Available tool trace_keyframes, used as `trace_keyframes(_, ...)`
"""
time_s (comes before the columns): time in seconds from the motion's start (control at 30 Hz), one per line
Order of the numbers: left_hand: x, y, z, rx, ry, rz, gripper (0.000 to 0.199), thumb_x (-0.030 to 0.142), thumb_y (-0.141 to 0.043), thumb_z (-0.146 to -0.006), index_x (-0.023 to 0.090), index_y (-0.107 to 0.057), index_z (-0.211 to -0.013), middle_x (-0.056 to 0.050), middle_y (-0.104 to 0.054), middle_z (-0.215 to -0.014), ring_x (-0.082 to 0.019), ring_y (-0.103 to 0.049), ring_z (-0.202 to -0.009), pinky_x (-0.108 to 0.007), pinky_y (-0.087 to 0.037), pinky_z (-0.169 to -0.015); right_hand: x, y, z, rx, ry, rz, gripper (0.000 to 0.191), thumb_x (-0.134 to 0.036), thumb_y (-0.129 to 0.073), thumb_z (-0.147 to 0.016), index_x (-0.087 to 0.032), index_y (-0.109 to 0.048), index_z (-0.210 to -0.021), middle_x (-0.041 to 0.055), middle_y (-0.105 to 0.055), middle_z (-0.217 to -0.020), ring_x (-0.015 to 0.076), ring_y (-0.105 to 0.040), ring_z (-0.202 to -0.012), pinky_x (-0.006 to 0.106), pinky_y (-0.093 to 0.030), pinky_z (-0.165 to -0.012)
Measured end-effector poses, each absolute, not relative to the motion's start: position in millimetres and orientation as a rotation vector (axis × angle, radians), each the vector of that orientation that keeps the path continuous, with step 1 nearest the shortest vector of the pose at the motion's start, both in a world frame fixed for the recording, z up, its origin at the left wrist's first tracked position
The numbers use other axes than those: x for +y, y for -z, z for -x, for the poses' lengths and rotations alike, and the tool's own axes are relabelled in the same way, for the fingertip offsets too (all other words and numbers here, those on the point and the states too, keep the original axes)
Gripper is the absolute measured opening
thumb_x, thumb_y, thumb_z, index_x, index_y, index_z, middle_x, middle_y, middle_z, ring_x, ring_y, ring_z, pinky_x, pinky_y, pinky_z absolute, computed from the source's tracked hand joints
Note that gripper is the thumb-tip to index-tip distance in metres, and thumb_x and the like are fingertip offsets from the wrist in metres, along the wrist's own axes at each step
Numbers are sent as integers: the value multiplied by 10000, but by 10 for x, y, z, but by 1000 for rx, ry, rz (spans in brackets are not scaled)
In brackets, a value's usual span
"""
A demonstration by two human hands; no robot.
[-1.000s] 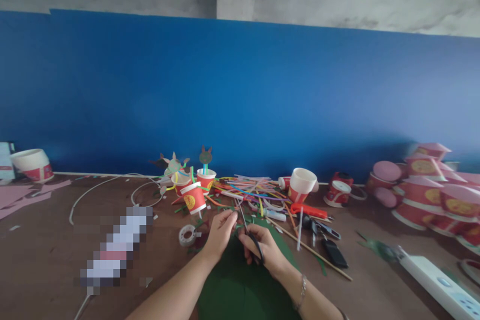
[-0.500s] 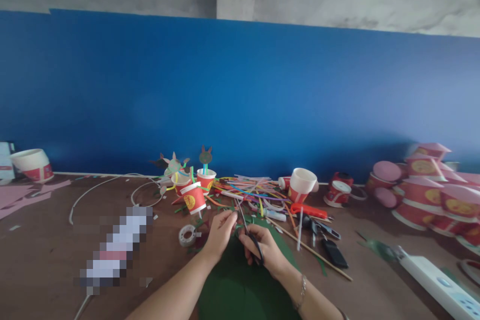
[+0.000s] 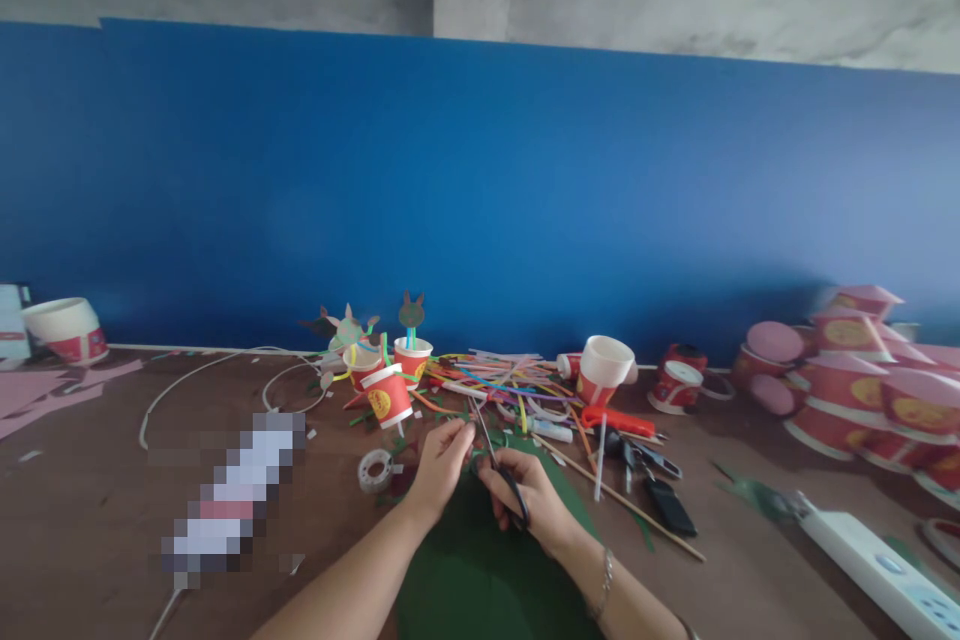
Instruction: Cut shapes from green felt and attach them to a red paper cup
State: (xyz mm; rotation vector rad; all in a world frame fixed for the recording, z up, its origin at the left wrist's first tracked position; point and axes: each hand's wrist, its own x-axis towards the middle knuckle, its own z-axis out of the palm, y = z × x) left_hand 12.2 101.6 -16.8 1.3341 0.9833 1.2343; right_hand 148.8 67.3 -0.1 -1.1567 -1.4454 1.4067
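My right hand (image 3: 525, 495) is closed around the black handles of the scissors (image 3: 512, 488), whose blades point up and away, slightly apart. Beside the blades, my left hand (image 3: 444, 465) has its thumb and fingers pinched together; what they hold, if anything, is too small to make out. Under both hands lies a dark green sheet (image 3: 495, 580). Just left of my left hand, a roll of tape (image 3: 375, 471) rests on the table. A red paper cup (image 3: 388, 398) stands tilted beyond it, next to cups with straws and animal-shaped cutouts.
Colored strips (image 3: 495, 375) lie in a pile behind my hands. Right of them are a white-topped cup (image 3: 604, 365), an orange-red tool (image 3: 619, 421), keys with a black fob (image 3: 670, 506) and a wooden stick (image 3: 637, 508). Stacked red cups (image 3: 847, 390) and a power strip (image 3: 885, 560) stand farther right.
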Motion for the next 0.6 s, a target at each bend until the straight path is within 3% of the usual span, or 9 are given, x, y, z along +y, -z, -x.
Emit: trace_keyframes(0.6, 1014, 158, -125, 972, -1243, -1317, 347, 446, -472, -808, 178, -382, -606, 57, -325, -557, -85, -312, -525, -197, -249, -491, 664, -25, -1480, -1443, -1425, 1180, 346, -479, -640, -664, -153, -528, -693, -69, -471, -412, 60, -409, -328, 158, -329, -313)
